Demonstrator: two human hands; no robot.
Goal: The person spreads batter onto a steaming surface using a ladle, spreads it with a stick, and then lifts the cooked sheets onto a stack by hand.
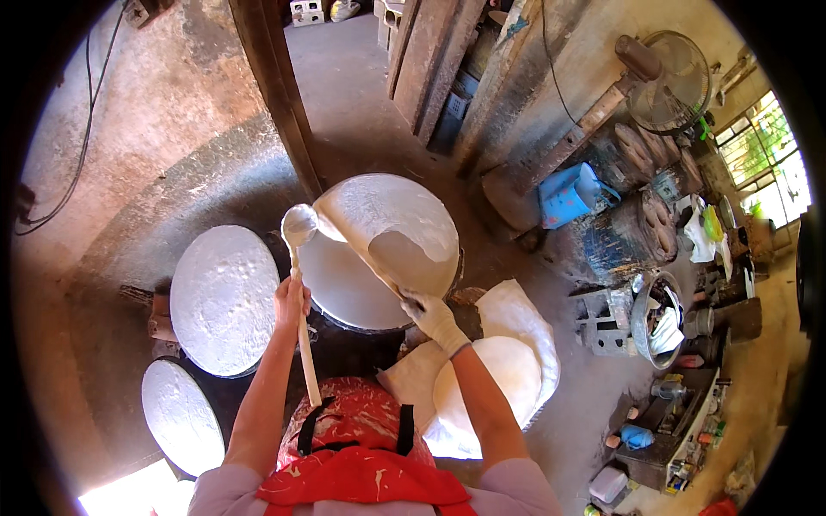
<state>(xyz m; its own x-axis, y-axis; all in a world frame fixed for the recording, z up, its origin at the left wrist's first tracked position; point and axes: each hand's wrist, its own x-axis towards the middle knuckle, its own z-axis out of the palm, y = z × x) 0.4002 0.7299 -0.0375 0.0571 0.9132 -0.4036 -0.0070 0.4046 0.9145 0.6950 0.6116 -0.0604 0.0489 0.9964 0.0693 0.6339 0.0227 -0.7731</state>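
Observation:
My left hand (292, 303) is closed around the long pale handle of a ladle (299, 225). Its white-coated bowl is up, beside the left rim of a large round pan (344, 284). Over that pan, my right hand (430, 318), in a pale glove, is closed at the near end of a long thin tan stick (360, 249). The stick slants across the pan to its far left side. Beyond it lies a whitish layer (387, 206) with a greyer patch; whether the stick touches the layer, I cannot tell.
Two more white-covered round pans (224, 301) (182, 417) stand on the left. By my right forearm, a pale round sheet (490, 383) lies on white cloth (520, 322). Further right are a blue jug (572, 196), cinder blocks (602, 322), a metal basin (658, 318) and a fan (669, 82).

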